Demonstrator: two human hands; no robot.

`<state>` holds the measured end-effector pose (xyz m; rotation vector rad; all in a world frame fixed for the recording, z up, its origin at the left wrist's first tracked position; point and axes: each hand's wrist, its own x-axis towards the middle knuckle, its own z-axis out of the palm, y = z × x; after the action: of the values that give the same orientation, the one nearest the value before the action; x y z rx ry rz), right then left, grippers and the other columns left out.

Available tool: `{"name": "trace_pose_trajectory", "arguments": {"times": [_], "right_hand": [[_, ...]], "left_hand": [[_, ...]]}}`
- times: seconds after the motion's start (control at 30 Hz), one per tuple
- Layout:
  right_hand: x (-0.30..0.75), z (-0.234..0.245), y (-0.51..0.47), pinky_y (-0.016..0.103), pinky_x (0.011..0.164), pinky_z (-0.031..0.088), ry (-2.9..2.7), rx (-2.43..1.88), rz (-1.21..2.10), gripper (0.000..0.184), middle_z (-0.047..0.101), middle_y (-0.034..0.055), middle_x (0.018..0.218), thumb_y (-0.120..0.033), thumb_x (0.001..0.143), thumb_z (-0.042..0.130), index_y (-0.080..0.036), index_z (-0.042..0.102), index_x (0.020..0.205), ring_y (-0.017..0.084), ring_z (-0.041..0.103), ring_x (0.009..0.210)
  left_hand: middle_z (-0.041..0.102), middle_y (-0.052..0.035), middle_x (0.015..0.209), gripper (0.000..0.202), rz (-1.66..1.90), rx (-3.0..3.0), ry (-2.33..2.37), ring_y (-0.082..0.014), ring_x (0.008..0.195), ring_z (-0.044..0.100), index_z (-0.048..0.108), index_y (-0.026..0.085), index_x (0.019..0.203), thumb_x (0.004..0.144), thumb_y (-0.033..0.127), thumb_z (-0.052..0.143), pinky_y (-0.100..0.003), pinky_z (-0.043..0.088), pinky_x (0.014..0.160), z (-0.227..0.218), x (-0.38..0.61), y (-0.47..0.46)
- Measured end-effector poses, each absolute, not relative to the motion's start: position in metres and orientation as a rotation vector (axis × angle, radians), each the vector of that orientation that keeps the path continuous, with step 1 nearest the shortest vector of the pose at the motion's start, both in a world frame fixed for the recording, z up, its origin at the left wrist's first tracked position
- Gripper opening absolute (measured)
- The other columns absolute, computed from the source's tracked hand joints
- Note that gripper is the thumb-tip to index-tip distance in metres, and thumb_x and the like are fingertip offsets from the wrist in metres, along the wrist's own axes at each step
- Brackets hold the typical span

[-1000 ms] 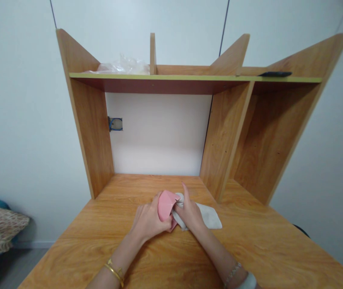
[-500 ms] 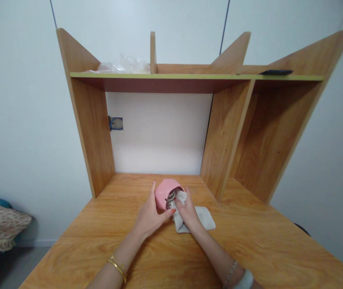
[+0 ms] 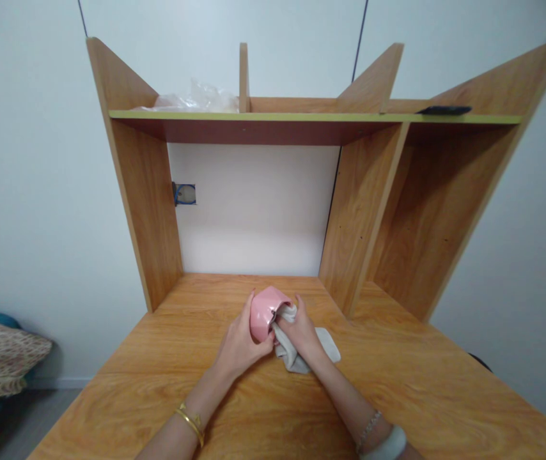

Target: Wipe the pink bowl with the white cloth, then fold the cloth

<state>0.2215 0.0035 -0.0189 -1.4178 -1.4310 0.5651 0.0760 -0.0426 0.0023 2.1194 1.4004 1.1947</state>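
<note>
A pink faceted container (image 3: 265, 309), bowl- or pot-like, is tilted on its side above the desk, its mouth facing right toward my other hand. My left hand (image 3: 243, 338) grips it from the left, thumb below the rim and fingers behind. My right hand (image 3: 300, 327) holds a light grey cloth (image 3: 288, 352) and pushes part of it into the mouth. Those fingertips are hidden inside. The rest of the cloth hangs down and spreads onto the desk under my right wrist. Something dark shows at the rim; I cannot make out what it is.
The wooden desk (image 3: 158, 383) carries a hutch with a shelf (image 3: 292, 117) above. A clear plastic bag (image 3: 196, 99) and a flat black item (image 3: 445, 110) lie on top. An open wall socket box (image 3: 185, 194) shows at the back left. A patterned fringed cloth (image 3: 4, 358) is at far left.
The container has turned a little, so less of its inside shows. My right hand has pushed deeper into the mouth with the cloth, and the loose cloth has shifted slightly.
</note>
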Motion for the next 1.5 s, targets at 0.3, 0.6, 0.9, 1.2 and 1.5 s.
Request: {"name": "trace_pose_trajectory", "arguments": {"times": [0.3,0.6,0.9,1.2,1.5], "right_hand": [[0.229,-0.009,-0.009,0.026,0.063,0.041,-1.703,-1.698,0.315,0.072,0.065,0.0102,0.091,-0.029,0.076,0.049,-0.013,0.012,0.136,0.022,0.062,0.081],[0.221,0.002,-0.019,0.026,0.059,0.039,-1.859,-1.861,0.088,0.072,0.066,0.0095,0.082,-0.035,0.081,0.045,-0.013,0.006,0.137,0.022,0.063,0.075],[0.223,0.002,-0.018,0.026,0.058,0.039,-1.867,-1.831,0.070,0.075,0.066,0.0099,0.080,-0.040,0.082,0.044,-0.013,0.003,0.138,0.024,0.063,0.074],[0.228,-0.014,-0.010,0.028,0.067,0.041,-1.852,-1.589,0.337,0.071,0.066,0.0077,0.086,-0.028,0.078,0.047,-0.015,0.011,0.137,0.022,0.062,0.082],[0.225,-0.027,-0.002,0.033,0.078,0.044,-1.562,-1.237,0.527,0.066,0.063,0.0058,0.094,-0.022,0.073,0.043,-0.016,0.020,0.135,0.020,0.059,0.088]], "left_hand": [[0.064,-0.0088,0.099,0.083,0.959,2.185,1.724,-0.0276,0.087,0.061,0.012,0.016,0.138,0.070,0.042,0.052,-0.036,0.044,0.076,0.009,0.073,-0.045],[0.065,-0.0097,0.097,0.080,0.792,2.129,1.903,-0.0259,0.087,0.061,0.015,0.016,0.138,0.071,0.042,0.050,-0.032,0.044,0.074,0.019,0.071,-0.044],[0.063,-0.0106,0.104,0.069,0.860,2.132,1.877,-0.0259,0.091,0.060,0.029,0.016,0.133,0.071,0.039,0.048,-0.032,0.044,0.076,0.013,0.068,-0.041],[0.063,-0.0088,0.104,0.073,0.861,2.327,1.686,-0.0256,0.091,0.059,0.025,0.019,0.135,0.069,0.037,0.050,-0.034,0.042,0.082,0.015,0.068,-0.049],[0.063,-0.0045,0.089,0.072,1.102,2.102,1.670,-0.0219,0.078,0.061,0.017,0.020,0.136,0.076,0.049,0.045,-0.031,0.044,0.070,0.013,0.066,-0.041]]}}
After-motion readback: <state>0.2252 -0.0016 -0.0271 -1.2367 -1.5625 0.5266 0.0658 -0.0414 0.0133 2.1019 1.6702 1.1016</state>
